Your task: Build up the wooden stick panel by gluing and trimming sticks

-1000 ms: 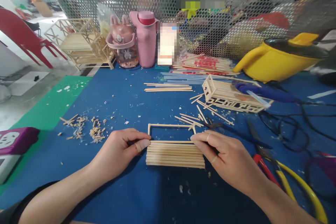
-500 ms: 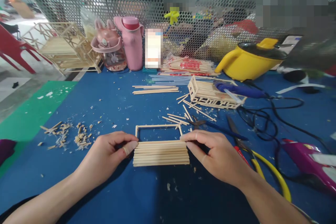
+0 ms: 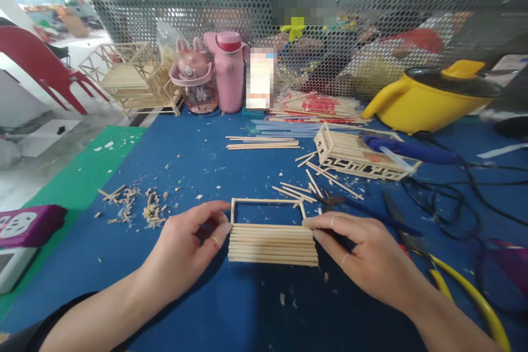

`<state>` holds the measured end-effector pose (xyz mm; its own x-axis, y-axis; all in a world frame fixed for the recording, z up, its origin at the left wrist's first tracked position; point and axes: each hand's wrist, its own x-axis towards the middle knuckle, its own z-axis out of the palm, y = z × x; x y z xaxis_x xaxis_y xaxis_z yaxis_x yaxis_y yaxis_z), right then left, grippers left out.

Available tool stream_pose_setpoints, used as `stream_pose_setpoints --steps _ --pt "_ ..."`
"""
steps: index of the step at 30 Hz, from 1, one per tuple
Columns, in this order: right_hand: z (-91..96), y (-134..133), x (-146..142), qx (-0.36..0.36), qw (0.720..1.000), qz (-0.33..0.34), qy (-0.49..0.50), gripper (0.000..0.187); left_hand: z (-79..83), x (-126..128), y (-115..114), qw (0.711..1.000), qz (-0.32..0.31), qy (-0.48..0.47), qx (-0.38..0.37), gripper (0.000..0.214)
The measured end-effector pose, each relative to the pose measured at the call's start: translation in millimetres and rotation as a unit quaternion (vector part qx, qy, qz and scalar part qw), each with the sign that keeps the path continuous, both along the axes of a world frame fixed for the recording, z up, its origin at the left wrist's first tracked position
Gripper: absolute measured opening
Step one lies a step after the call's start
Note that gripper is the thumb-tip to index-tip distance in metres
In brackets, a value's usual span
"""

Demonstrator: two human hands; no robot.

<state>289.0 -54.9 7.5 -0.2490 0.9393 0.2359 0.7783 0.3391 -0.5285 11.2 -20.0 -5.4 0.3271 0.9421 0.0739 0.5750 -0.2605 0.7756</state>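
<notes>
A small frame of pale wooden sticks (image 3: 272,245) lies flat on the blue table, its near part covered by several sticks side by side and its far part an open rectangle. At its left edge, my left hand (image 3: 185,242) has the thumb at the corner of the stick rows and the index fingertip against the upright stick, a small gap between them. My right hand (image 3: 363,253) pinches the right end of the topmost row between thumb and index finger. The curled fingers of both hands are partly hidden. Just beyond the right hand lie blue-handled pliers (image 3: 330,199).
Scissors with yellow handles (image 3: 466,291) and a blue tool with a cord (image 3: 408,148) lie right. Farther back are a stick model (image 3: 363,154), loose sticks (image 3: 264,146), a yellow pot (image 3: 433,102) and a pink bottle (image 3: 229,77). Stick offcuts (image 3: 154,206) litter the left.
The camera view has swung left, so everything sits farther right. My left index finger has lifted from the thumb toward the far end of the frame. My right hand keeps its pinch.
</notes>
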Motion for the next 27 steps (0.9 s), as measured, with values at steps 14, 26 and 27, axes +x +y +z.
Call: stream_pose_setpoints --steps 14,26,27 --pt "-2.5 -4 2 -0.005 1.0 -0.011 0.007 0.019 -0.3 3 -5 0.998 -0.009 0.029 0.06 0.023" --pt "-3.7 -4 3 0.008 1.0 -0.007 0.029 0.018 5.7 2 -8 0.979 -0.103 0.109 0.138 0.025" --pt "-3.6 -4 4 0.004 1.0 -0.006 0.031 0.018 7.9 4 -9 0.97 -0.102 0.14 0.172 0.023"
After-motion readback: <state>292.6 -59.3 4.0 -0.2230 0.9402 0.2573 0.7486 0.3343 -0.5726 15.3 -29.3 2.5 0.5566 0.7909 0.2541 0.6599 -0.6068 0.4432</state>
